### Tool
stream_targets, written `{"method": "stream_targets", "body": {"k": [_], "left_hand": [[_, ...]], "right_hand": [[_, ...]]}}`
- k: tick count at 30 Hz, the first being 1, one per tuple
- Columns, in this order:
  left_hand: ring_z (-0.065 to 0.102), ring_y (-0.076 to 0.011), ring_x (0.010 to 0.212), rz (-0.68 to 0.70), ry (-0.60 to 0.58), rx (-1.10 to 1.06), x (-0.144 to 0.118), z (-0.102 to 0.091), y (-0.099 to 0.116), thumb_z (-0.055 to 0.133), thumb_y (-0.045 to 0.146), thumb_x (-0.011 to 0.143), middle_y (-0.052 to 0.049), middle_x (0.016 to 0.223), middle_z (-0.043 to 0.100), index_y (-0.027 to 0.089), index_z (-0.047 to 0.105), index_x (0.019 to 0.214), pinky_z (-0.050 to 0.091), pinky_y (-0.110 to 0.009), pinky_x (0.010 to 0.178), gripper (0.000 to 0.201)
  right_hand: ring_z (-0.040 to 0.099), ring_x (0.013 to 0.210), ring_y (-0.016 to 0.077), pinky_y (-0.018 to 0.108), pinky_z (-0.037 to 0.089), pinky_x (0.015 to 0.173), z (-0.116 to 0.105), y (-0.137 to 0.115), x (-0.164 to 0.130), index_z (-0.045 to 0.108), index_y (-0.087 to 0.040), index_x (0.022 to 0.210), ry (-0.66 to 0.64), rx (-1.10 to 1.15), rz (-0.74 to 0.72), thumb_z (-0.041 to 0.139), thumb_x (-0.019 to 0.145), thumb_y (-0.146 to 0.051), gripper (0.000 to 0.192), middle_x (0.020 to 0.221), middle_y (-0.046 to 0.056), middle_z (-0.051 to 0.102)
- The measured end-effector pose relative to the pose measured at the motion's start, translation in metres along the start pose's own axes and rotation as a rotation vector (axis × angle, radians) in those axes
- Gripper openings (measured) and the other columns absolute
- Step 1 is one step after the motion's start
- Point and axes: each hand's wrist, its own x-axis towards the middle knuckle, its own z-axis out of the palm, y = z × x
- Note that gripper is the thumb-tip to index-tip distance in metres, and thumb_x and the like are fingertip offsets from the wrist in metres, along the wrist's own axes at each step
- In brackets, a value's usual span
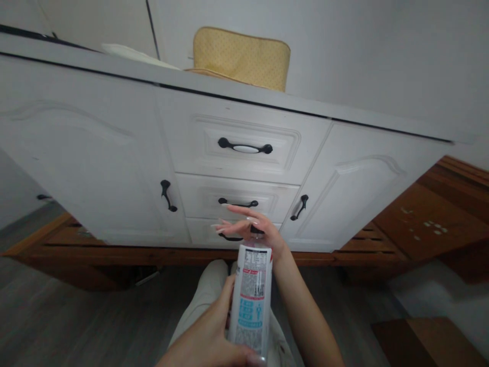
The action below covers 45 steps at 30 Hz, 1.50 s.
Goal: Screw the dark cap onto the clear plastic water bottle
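glossy plastic bottle (251, 300), matt painted cabinet (95, 153)

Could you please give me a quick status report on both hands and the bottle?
Left hand gripping bottle at its lower body. Right hand on the cap end, fingers spread. White cabinet just ahead, not touching.

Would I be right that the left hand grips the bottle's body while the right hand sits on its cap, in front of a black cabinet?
Not quite: the cabinet is white, as the head view shows. The left hand grips the bottle; the right hand sits on its cap.
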Motion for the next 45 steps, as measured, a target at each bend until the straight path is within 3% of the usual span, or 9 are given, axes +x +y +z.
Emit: {"method": "stream_targets", "body": {"k": [5, 10, 16, 20, 23, 28, 34, 40, 45], "left_hand": [[0.049, -0.0299, 0.135, -0.004, 0.089, -0.008, -0.001, -0.004, 0.004, 0.091, 0.037, 0.055, -0.009, 0.144, 0.053, 0.028, 0.029, 0.145, 0.039, -0.045, 0.115, 0.110], [0.057, -0.0287, 0.126, 0.012, 0.136, 0.038, -0.001, -0.006, 0.004, 0.092, 0.037, 0.054, -0.007, 0.144, 0.055, 0.031, 0.032, 0.140, 0.050, -0.043, 0.102, 0.105], [0.062, -0.0320, 0.123, 0.034, 0.207, -0.060, 0.001, -0.009, 0.002, 0.092, 0.035, 0.052, -0.011, 0.135, 0.064, 0.028, 0.035, 0.135, 0.052, -0.046, 0.098, 0.101], [0.062, -0.0322, 0.123, 0.041, 0.220, -0.103, 0.003, -0.010, 0.002, 0.093, 0.034, 0.050, -0.011, 0.135, 0.064, 0.028, 0.036, 0.133, 0.052, -0.046, 0.099, 0.101], [0.064, -0.0327, 0.119, 0.036, 0.244, -0.105, 0.004, -0.010, 0.003, 0.092, 0.034, 0.050, -0.012, 0.130, 0.066, 0.026, 0.034, 0.133, 0.051, -0.047, 0.100, 0.101], [0.063, -0.0350, 0.119, 0.061, 0.258, -0.138, 0.009, -0.009, -0.002, 0.091, 0.033, 0.047, -0.013, 0.134, 0.062, 0.027, 0.033, 0.133, 0.053, -0.051, 0.097, 0.103], [0.062, -0.0355, 0.122, 0.069, 0.227, -0.116, 0.015, -0.012, -0.006, 0.090, 0.038, 0.051, -0.015, 0.135, 0.062, 0.028, 0.029, 0.135, 0.053, -0.051, 0.098, 0.104], [0.067, -0.0340, 0.114, 0.054, 0.230, -0.169, 0.016, -0.007, 0.010, 0.088, 0.036, 0.052, -0.015, 0.124, 0.069, 0.025, 0.029, 0.133, 0.053, -0.053, 0.099, 0.101], [0.067, -0.0348, 0.114, 0.049, 0.202, -0.194, 0.025, -0.007, 0.012, 0.087, 0.042, 0.051, -0.016, 0.130, 0.065, 0.026, 0.025, 0.134, 0.055, -0.052, 0.096, 0.105]], "right_hand": [[0.063, 0.124, 0.0320, 0.053, 0.029, 0.118, 0.002, 0.001, -0.002, 0.059, -0.020, 0.133, 0.149, -0.044, 0.084, 0.052, 0.084, -0.065, 0.067, 0.114, 0.011, 0.078], [0.064, 0.124, 0.0329, 0.055, 0.030, 0.118, 0.003, 0.004, -0.010, 0.050, -0.018, 0.142, 0.121, 0.105, 0.095, 0.042, 0.083, -0.077, 0.084, 0.121, 0.015, 0.075], [0.060, 0.128, 0.0341, 0.056, 0.036, 0.114, -0.003, 0.012, -0.031, 0.043, -0.019, 0.147, 0.087, 0.095, 0.197, 0.061, 0.071, -0.078, 0.098, 0.138, 0.021, 0.063], [0.053, 0.136, 0.0332, 0.054, 0.033, 0.118, -0.005, 0.022, -0.044, 0.039, -0.023, 0.150, 0.087, 0.107, 0.205, 0.073, 0.068, -0.070, 0.100, 0.149, 0.020, 0.054], [0.053, 0.136, 0.0321, 0.053, 0.036, 0.116, -0.002, 0.028, -0.047, 0.035, -0.026, 0.151, 0.099, 0.110, 0.196, 0.076, 0.067, -0.066, 0.102, 0.144, 0.019, 0.059], [0.068, 0.112, 0.0276, 0.042, 0.050, 0.100, 0.005, 0.029, -0.044, 0.034, -0.025, 0.152, 0.138, 0.091, 0.186, 0.077, 0.069, -0.063, 0.101, 0.125, 0.016, 0.071], [0.071, 0.097, 0.0248, 0.038, 0.054, 0.088, 0.007, 0.029, -0.042, 0.036, -0.023, 0.149, 0.192, 0.093, 0.152, 0.072, 0.072, -0.065, 0.095, 0.116, 0.014, 0.073], [0.070, 0.104, 0.0273, 0.041, 0.054, 0.092, 0.004, 0.033, -0.039, 0.037, -0.024, 0.148, 0.200, 0.136, 0.121, 0.069, 0.077, -0.064, 0.088, 0.114, 0.013, 0.074], [0.071, 0.103, 0.0262, 0.041, 0.053, 0.092, -0.001, 0.034, -0.037, 0.037, -0.025, 0.148, 0.202, 0.129, 0.079, 0.062, 0.083, -0.061, 0.079, 0.109, 0.012, 0.075]]}}
